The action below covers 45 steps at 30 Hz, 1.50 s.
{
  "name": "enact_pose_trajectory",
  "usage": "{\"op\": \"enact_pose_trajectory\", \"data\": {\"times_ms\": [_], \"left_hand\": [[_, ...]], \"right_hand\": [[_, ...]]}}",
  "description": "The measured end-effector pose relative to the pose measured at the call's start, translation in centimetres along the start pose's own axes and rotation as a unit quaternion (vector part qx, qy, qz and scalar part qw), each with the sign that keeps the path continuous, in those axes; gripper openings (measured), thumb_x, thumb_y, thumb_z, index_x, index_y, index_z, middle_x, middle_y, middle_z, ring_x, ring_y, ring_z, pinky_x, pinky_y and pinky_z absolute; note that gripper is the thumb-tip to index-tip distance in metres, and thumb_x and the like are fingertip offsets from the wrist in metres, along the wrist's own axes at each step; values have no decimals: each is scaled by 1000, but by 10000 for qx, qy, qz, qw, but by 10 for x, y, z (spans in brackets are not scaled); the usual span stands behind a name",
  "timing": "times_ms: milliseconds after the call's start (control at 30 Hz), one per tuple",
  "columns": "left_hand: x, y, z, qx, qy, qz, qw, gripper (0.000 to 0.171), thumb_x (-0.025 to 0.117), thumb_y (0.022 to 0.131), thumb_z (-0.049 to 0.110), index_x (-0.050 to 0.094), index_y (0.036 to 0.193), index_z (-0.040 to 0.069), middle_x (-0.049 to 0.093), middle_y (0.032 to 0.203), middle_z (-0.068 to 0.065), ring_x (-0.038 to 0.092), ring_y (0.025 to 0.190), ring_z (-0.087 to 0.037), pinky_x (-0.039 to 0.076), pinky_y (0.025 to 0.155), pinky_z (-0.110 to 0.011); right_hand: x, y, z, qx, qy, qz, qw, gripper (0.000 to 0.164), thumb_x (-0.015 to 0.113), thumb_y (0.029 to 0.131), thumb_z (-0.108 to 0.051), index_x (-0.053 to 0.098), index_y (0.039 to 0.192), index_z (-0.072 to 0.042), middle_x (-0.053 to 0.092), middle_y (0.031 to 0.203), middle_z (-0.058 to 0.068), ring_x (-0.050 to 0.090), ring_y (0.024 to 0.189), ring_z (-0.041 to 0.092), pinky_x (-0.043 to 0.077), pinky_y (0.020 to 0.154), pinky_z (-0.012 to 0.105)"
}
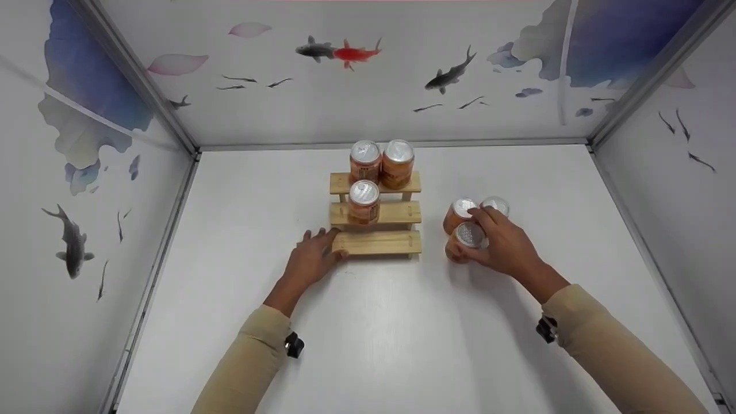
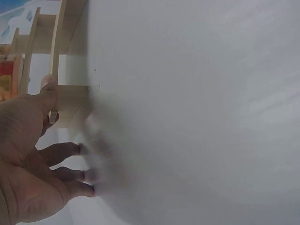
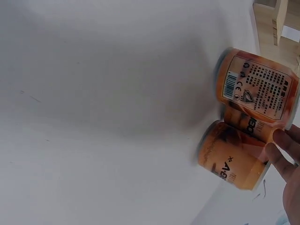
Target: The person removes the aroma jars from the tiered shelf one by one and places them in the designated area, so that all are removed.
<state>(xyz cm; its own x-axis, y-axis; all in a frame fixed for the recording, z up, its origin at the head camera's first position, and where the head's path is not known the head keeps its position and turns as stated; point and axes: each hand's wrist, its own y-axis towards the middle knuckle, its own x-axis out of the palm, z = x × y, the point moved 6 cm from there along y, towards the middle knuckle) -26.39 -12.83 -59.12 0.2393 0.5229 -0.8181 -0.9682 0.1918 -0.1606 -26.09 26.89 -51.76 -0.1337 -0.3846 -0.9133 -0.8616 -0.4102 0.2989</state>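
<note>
A three-tier wooden display rack [image 1: 376, 244] stands on the white table. My left hand [image 1: 311, 257] holds the left end of its lowest plank, thumb on one face and index finger on the other; the remaining fingers spread toward the tabletop in the left wrist view. To the right of the rack, three orange drink cans stand upright in a cluster. Over them is my right hand [image 1: 506, 241], its thumb and fingers curved around the front can [image 1: 457, 250]. Behind are a left can [image 1: 457, 214] and a right can [image 1: 495, 206], partly covered by my fingers.
Two similar cans stand side by side on the top tier, a left one [image 1: 365, 164] and a right one [image 1: 398, 167]. Another can [image 1: 363, 204] sits on the middle tier. Printed panels [image 1: 368, 103] wall the table [image 1: 391, 339] at the back and both sides.
</note>
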Motion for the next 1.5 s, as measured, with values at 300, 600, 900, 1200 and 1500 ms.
{"op": "enact_pose_trajectory", "data": {"times_ms": [300,600,900,1200,1500], "left_hand": [[3,1,0,-139,-199,-87,9997,69,68,109,47,50,167,15,40,173,-29,28,165,-58,33,129,-73],[4,2,2,-96,-272,-103,9995,66,69,110,42,50,167,14,41,172,-31,34,164,-55,36,129,-69],[6,3,2,-156,-537,-106,9984,66,70,110,41,49,167,15,47,170,-27,43,161,-48,42,127,-63],[7,5,0,-81,-428,-34,9990,62,69,110,39,52,165,14,50,169,-26,48,158,-47,45,125,-64],[6,5,1,-5,-434,-4,9991,60,70,110,35,54,164,13,51,167,-28,49,157,-49,45,124,-66]], "right_hand": [[-8,37,-32,-485,55,372,9981,74,92,90,-43,64,145,-1,68,129,19,72,115,37,67,86,52],[3,72,-76,-528,351,-110,9979,76,87,97,-45,58,154,-4,65,142,17,68,128,35,66,90,52],[11,101,-112,-769,876,-303,9927,78,86,98,-41,54,159,-5,62,150,18,70,126,37,63,99,55],[25,120,-130,-762,1056,-405,9907,82,87,99,-39,49,162,-4,59,156,20,66,139,40,59,111,57],[35,132,-139,-479,1108,-624,9907,83,86,100,-38,47,164,-4,59,153,20,67,135,41,58,110,58]]}}
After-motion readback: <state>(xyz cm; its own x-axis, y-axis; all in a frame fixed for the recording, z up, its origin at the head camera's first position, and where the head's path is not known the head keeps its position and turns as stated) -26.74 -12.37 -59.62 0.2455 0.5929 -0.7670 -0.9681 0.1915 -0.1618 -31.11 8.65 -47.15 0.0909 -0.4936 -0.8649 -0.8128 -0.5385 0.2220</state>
